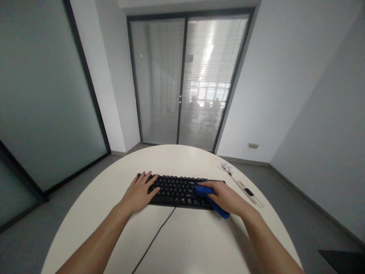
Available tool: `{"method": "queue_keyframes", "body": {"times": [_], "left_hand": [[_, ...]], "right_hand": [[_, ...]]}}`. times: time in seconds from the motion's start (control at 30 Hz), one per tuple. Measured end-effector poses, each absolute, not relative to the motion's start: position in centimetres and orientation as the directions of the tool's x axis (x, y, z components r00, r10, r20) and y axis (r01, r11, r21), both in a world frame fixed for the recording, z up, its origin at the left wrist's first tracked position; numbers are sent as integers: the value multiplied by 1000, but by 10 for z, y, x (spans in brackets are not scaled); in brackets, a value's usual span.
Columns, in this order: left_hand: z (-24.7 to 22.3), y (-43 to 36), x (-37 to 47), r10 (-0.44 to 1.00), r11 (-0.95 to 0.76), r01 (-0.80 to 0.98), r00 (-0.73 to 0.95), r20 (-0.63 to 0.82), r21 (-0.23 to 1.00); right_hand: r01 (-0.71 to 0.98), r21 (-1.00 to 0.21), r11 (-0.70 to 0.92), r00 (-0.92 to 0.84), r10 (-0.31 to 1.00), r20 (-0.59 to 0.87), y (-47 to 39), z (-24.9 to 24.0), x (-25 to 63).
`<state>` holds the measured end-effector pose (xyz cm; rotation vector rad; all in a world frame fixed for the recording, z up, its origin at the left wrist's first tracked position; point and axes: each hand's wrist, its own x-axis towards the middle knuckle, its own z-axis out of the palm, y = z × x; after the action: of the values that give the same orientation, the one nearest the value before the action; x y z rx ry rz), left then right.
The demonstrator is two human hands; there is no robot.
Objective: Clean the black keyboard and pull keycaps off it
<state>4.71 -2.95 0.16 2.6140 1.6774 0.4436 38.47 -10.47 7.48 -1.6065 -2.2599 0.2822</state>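
Keyboard (178, 189) on wht tbl (185, 243), L hand (142, 192) spread open atop it, R hand (227, 196) clamped on blue cloth (203, 190).

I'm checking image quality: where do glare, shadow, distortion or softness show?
In the head view, bright glare streaks the glass door; in that view, a soft shadow crosses the table beside the right forearm, the door frame leans, and shapes behind the blinds look hazy, but the keyboard keys are distinguishable.

Blk kbd (176, 189) flat, blu cloth (218, 207) over R end.
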Motion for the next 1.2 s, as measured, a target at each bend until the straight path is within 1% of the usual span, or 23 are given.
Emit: {"method": "queue_keyframes", "body": {"times": [0.07, 0.13, 0.2, 0.33, 0.53, 0.73, 0.8, 1.0, 1.1, 1.2], "left_hand": [[0, -29, 48, 893, -424, 894, 386, 234, 144], [-1, -28, 49, 894, -416, 899, 378, 239, 138], [-1, -29, 50, 898, -405, 904, 365, 247, 136], [-1, -31, 52, 897, -394, 909, 349, 270, 136], [2, -33, 54, 892, -401, 907, 354, 281, 129], [1, -32, 53, 890, -403, 905, 353, 289, 138], [1, -31, 53, 892, -398, 908, 349, 287, 133], [1, -29, 52, 888, -402, 907, 350, 299, 130], [0, -29, 52, 888, -400, 906, 346, 303, 136], [0, -29, 52, 888, -402, 904, 346, 302, 144]], "right_hand": [[885, -371, 283, -203, 949, 240, -105, 73, 395], [908, -355, 221, -91, 934, 346, -101, 66, 404], [922, -344, 180, -35, 921, 389, -94, 57, 408], [936, -315, 155, -58, 953, 298, -87, 42, 407], [970, -206, 128, -65, 956, 287, -91, 39, 388], [987, -105, 119, -93, 970, 226, -99, 43, 363], [983, -117, 144, -115, 968, 224, -102, 47, 361], [927, -234, 294, -234, 939, 252, -112, 57, 351], [920, -243, 308, -256, 941, 222, -117, 60, 343], [922, -258, 288, -240, 950, 199, -118, 62, 342]]}}
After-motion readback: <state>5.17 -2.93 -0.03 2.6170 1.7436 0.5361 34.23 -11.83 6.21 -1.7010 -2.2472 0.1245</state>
